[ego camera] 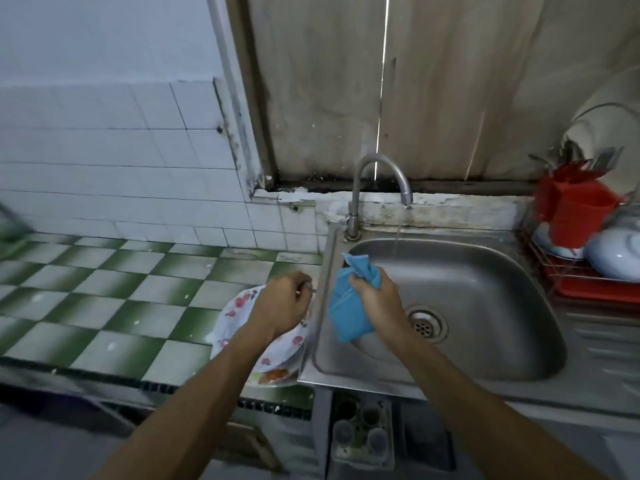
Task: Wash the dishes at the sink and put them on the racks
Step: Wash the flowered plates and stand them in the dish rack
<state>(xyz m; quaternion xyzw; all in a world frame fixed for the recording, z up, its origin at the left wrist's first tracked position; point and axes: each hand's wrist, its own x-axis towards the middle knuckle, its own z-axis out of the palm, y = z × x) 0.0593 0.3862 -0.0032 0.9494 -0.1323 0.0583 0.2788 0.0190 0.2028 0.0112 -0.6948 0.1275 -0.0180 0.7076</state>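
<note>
A stack of white plates with a red flower print (235, 317) lies on the green-and-white tiled counter, just left of the steel sink (485, 289); food remains show at its near edge. My left hand (282, 301) hovers over the stack with fingers curled round a thin metal utensil handle. My right hand (375, 296) grips a blue cloth (346, 313) over the sink's left side. A thin stream of water runs from the curved tap (381, 181) into the basin.
A wire dish rack (561, 271) on a red tray stands right of the sink, holding white bowls and a red cutlery holder (575, 209). A tiled wall rises behind the counter (104, 289). Below the sink's front edge sits a tray of cups (362, 434).
</note>
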